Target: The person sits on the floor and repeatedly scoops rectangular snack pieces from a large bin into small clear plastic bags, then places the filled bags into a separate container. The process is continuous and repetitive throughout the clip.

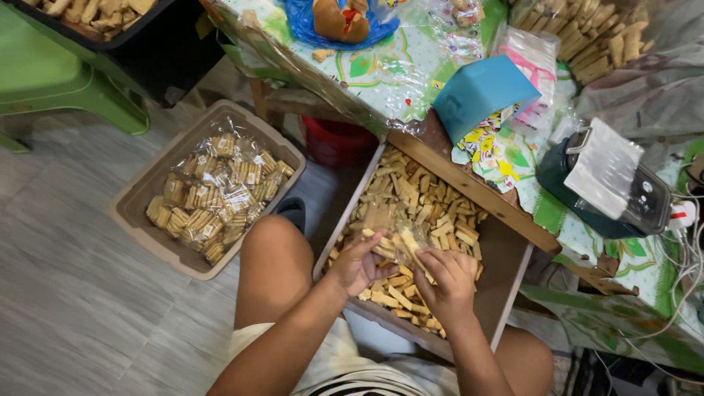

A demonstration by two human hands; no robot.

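A wooden tray (513, 271) rests across my knees, heaped with several golden-brown biscuit sticks (425, 202). My left hand (357, 265) and my right hand (447, 279) meet over the tray's near half. Both grip a small clear plastic bag (396, 238) that holds a few biscuit sticks. The left hand pinches the bag's left side, the right hand holds its right side with sticks between the fingers.
On the floor to the left stands a beige tub (136, 198) with several filled clear packets (216, 194). A table with a patterned cloth (389, 73) carries a blue box (480, 92), a stack of clear bags (605, 165) on a dark appliance (653, 209), and more biscuits (587, 33).
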